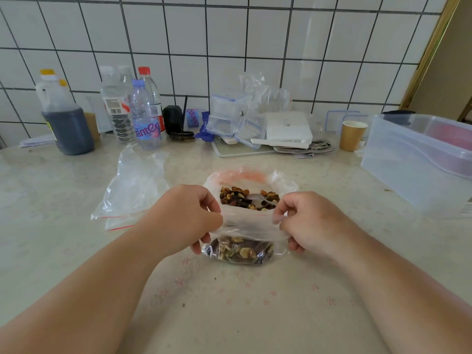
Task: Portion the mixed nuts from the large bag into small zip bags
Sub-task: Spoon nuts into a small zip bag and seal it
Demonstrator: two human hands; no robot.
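**K:** Status check. Small clear zip bag (240, 249) with a portion of mixed nuts sits at mid-worktop near the front edge. Left hand (186, 221) pinches its top strip at the left end, right hand (306, 223) pinches the right end. Both grips closed on the strip, which looks stretched flat between them. Looks like the sealing step.

**M:** Large bag?

**K:** Large clear plastic bag with a pink rim (245, 180) sits just behind the small one, mouth open, brown mixed nuts (240, 198) showing, white plastic spoon (258, 199) lying in them. Empty clear zip bags with red seal lines (132, 195) lie flat towards the left side of the pale marbled worktop (76, 264).

**M:** How to seal it well?

**K:** Keep the strip taut and level so the tracks line up. Press from one end, slide thumb and finger across to the other. Push air out first, I'd say, or it bulges. Check no nut crumb sits in the track; can't tell from here if it's clean.

**M:** Risks?

**K:** Tilting it before it's closed would spill nuts. The open large bag is close behind, so an elbow or wrist could nudge it.
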